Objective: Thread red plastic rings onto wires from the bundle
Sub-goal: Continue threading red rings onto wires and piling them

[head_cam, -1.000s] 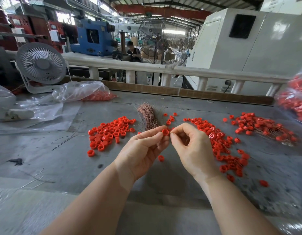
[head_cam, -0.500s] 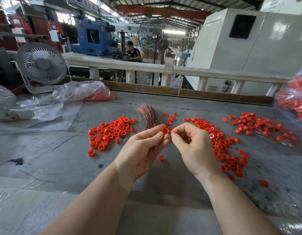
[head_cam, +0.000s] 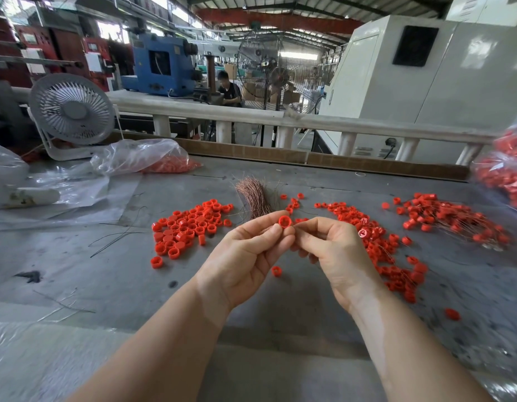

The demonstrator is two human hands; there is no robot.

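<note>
A red ring (head_cam: 284, 221) sits pinched in the left hand (head_cam: 248, 256) above the worktop (head_cam: 106, 271), the right hand (head_cam: 335, 253) fingers curled beside it, its grip unclear. The wire bundle (head_cam: 254, 195) lies behind.

I have a single wide-angle view from the head, looking forward and down over the grey metal desk (head_cam: 112, 274). It sits close above the desk's near edge, with the workshop hall beyond.

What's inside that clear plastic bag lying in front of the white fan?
The clear plastic bag holds a heap of red plastic rings, showing at its right end. The crumpled film hides whatever else lies deeper inside the rest of the bag.
</note>
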